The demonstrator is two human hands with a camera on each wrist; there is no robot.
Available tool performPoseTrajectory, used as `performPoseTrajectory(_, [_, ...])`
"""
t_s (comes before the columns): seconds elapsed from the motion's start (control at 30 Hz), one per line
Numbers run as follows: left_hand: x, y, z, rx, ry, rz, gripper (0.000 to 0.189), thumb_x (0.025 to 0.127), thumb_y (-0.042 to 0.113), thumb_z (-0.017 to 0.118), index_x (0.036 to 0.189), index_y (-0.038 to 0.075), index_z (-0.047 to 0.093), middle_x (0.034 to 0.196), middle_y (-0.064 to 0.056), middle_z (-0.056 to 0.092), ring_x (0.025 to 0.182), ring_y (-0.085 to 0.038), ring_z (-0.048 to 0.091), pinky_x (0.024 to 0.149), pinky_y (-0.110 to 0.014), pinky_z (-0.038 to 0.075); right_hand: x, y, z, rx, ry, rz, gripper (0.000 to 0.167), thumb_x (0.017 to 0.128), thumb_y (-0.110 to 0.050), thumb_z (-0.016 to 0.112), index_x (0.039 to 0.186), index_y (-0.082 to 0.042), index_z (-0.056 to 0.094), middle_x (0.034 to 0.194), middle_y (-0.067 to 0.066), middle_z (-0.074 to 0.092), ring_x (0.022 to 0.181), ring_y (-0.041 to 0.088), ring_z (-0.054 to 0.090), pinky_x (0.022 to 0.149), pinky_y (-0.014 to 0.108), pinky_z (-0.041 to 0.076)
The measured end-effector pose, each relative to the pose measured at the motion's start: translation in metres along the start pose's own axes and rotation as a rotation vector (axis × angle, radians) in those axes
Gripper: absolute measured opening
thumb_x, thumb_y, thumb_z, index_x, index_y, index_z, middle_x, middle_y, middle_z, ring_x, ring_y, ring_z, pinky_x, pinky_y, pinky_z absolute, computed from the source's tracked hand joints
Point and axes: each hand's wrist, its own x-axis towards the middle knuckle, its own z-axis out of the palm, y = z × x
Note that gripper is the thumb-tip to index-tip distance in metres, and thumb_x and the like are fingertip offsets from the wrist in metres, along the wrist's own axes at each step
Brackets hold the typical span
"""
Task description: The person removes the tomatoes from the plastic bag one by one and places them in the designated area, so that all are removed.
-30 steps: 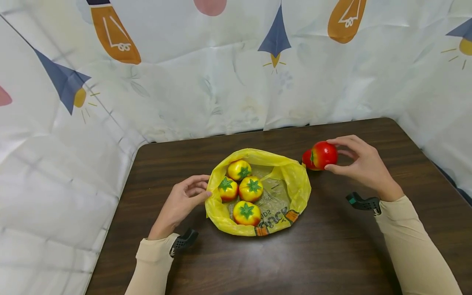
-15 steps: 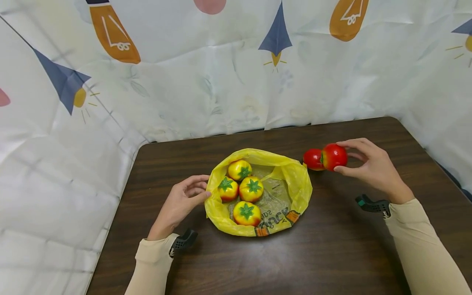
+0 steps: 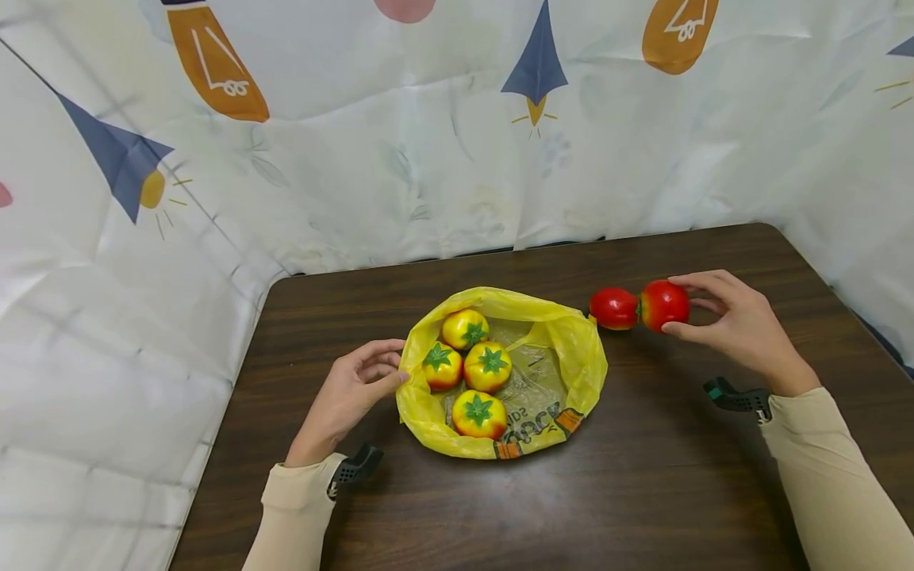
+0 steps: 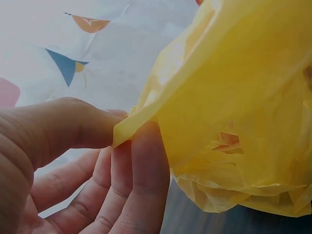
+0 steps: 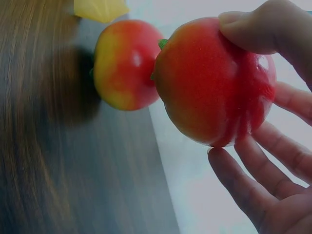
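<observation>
My left hand (image 3: 351, 396) pinches the left rim of a yellow plastic bag (image 3: 581, 361) between thumb and fingers. In the left wrist view the bag's edge (image 4: 141, 112) is folded in that pinch. The bag's mouth is spread wide, and several yellow-and-red toy tomatoes (image 3: 487, 366) with green leafy tops lie in its left half. Right of the bag, my right hand (image 3: 746, 325) grips a shiny red toy tomato (image 3: 666, 305) by its right side, green top facing left. Another red toy tomato (image 3: 613, 308) lies on the table between it and the bag.
Everything is on a dark brown wooden table (image 3: 607, 492). A white printed sheet (image 3: 457, 182) hangs behind the table and down its left and right sides. Each wrist carries a dark strapped device, such as the right wrist device (image 3: 735, 396).
My right hand has moved right with its tomato, baring more of the red tomato on the table behind it. My left hand keeps its hold on the bag's rim.
</observation>
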Motion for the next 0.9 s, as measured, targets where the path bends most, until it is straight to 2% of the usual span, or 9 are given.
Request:
performPoseTrajectory(0.3, [0.001,-0.001,-0.001,0.009,0.008,-0.002,0.047,0.094,0.022,0.078,0.137,0.013,0.062,0.119,-0.014,0.066,0.1,-0.014,0.069,0.083,-0.02,0.059,-0.002,0.009,-0.003,-0.029,-0.015,0.036,0.062,0.078,-0.014,0.092,0.134,-0.009,0.065,0.126,0.005,0.057,0.098,-0.021,0.051,0.086,-0.009,0.036])
performPoseTrajectory(0.53, [0.002,-0.001,-0.002,0.013,0.011,-0.007,0.048,0.093,0.024,0.079,0.137,0.016,0.062,0.119,-0.011,0.067,0.1,-0.015,0.069,0.083,-0.021,0.06,-0.002,0.012,-0.004,-0.034,-0.023,0.048,0.06,0.08,-0.021,0.091,0.133,-0.011,0.066,0.123,0.001,0.056,0.098,-0.019,0.052,0.086,-0.009,0.036])
performPoseTrajectory(0.73, [0.003,-0.001,-0.001,0.015,0.004,0.0,0.048,0.093,0.025,0.079,0.137,0.016,0.062,0.119,-0.011,0.067,0.1,-0.014,0.069,0.083,-0.021,0.059,-0.003,0.018,-0.004,-0.037,-0.056,0.063,0.061,0.081,-0.024,0.09,0.134,-0.011,0.065,0.124,0.004,0.057,0.101,-0.019,0.05,0.086,-0.009,0.036])
performPoseTrajectory(0.8, [0.003,-0.002,-0.001,0.019,0.006,-0.002,0.048,0.093,0.025,0.078,0.137,0.016,0.062,0.119,-0.01,0.067,0.1,-0.014,0.069,0.083,-0.021,0.059,-0.002,0.02,-0.004,-0.047,-0.074,0.07,0.062,0.081,-0.026,0.091,0.135,-0.011,0.065,0.125,0.006,0.058,0.104,-0.012,0.053,0.085,-0.01,0.035])
performPoseTrajectory(0.9, [0.003,-0.002,-0.001,0.023,0.008,-0.005,0.048,0.093,0.025,0.079,0.137,0.016,0.062,0.119,-0.01,0.067,0.1,-0.014,0.069,0.083,-0.021,0.059,-0.001,0.022,-0.003,-0.069,-0.107,0.088,0.064,0.081,-0.029,0.091,0.136,-0.011,0.064,0.127,0.01,0.059,0.112,0.009,0.059,0.085,-0.01,0.034])
